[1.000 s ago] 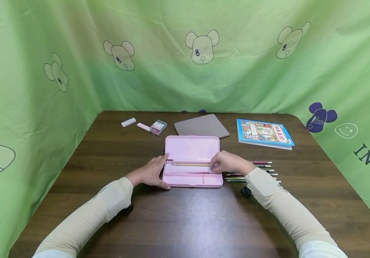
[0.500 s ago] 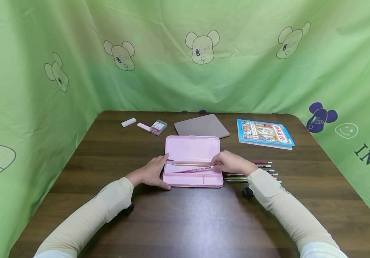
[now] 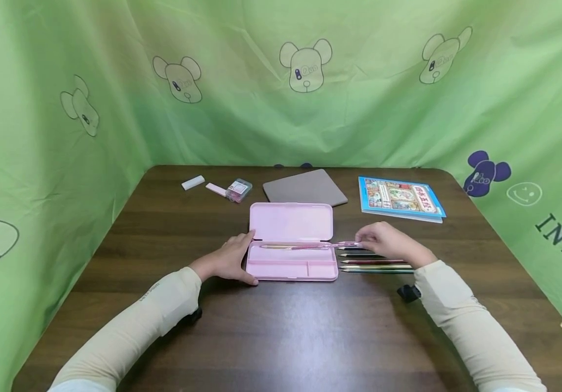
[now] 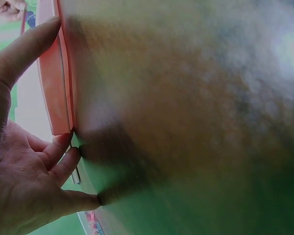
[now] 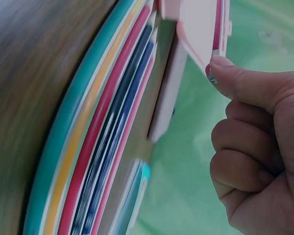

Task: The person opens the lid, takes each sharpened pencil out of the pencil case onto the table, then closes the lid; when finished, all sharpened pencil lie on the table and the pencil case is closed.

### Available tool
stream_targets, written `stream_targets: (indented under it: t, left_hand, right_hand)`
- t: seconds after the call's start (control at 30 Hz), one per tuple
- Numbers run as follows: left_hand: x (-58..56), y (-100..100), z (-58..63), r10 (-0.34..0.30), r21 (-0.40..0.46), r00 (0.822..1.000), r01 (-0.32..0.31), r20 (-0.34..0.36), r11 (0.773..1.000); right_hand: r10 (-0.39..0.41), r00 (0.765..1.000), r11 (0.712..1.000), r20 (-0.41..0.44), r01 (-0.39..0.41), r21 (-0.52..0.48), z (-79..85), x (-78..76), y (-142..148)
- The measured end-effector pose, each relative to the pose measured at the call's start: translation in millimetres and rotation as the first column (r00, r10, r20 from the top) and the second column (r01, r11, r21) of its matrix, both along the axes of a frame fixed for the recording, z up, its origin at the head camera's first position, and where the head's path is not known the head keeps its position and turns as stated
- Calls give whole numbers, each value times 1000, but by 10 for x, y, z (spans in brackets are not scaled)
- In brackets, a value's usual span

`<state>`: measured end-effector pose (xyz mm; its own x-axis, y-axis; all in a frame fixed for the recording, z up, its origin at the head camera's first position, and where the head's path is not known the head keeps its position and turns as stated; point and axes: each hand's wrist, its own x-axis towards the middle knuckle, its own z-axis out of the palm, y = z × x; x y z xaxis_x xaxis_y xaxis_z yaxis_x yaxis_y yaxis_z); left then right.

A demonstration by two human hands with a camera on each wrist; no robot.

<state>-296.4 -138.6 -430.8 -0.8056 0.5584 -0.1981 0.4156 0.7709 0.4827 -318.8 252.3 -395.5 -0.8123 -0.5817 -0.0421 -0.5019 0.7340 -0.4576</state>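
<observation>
A pink pencil case [image 3: 286, 272] lies with its lid [image 3: 291, 220] raised. My left hand [image 3: 224, 260] holds its left end, thumb at the front corner and fingers by the hinge; in the left wrist view the thumb [image 4: 29, 51] lies along its front edge. My right hand [image 3: 391, 242], beyond the case's right end, pinches one end of a pink pencil [image 3: 310, 246] between thumb and index finger. The pencil's other end reaches over the case's rear compartment, where a pale yellow pencil [image 3: 272, 246] lies. The other right fingers are curled in.
Several pencils [image 3: 374, 267] lie side by side right of the case, under and before my right hand. At the back are a grey flat panel [image 3: 305, 187], a blue-edged comic book [image 3: 401, 197], a small clear box [image 3: 238, 190], a pink strip [image 3: 215, 189] and a white block [image 3: 193, 182].
My right hand has moved right, out of the case, drawing the pink pencil along with it. The left hand stays on the case's left end. The head view has shifted slightly.
</observation>
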Motion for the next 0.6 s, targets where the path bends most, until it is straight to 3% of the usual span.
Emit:
stream_targets:
  t: [0.37, 0.6]
  left_hand:
    - [-7, -19, 11, -3, 8, 1000, 3, -6, 1000]
    - [-13, -13, 5, -7, 6, 1000, 7, 4, 1000]
  right_hand:
    - [-123, 992, 992, 36, 123, 3, 17, 188, 546]
    - [-139, 990, 990, 26, 140, -20, -9, 361, 812]
